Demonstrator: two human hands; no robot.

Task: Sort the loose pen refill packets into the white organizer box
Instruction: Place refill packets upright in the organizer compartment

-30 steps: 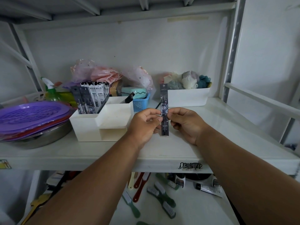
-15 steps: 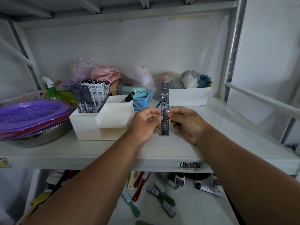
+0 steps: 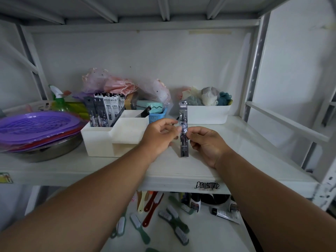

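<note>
Head view shows your right hand point(image 3: 205, 142) pinching a dark refill packet point(image 3: 183, 128) upright above the shelf point(image 3: 181, 166). Your left hand point(image 3: 160, 135), fingers curled, sits just beside it; whether it grips is unclear. Carry the packet toward ten o'clock to the white organizer box point(image 3: 112, 137) and slide it in upright beside the packets already standing point(image 3: 105, 110) there.

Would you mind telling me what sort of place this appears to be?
Probably a storage shelf in a small shop or stockroom: a white metal rack holds stacked plastic trays, an organizer box of refill packets, and scrub brushes lie on the shelf below.
</note>
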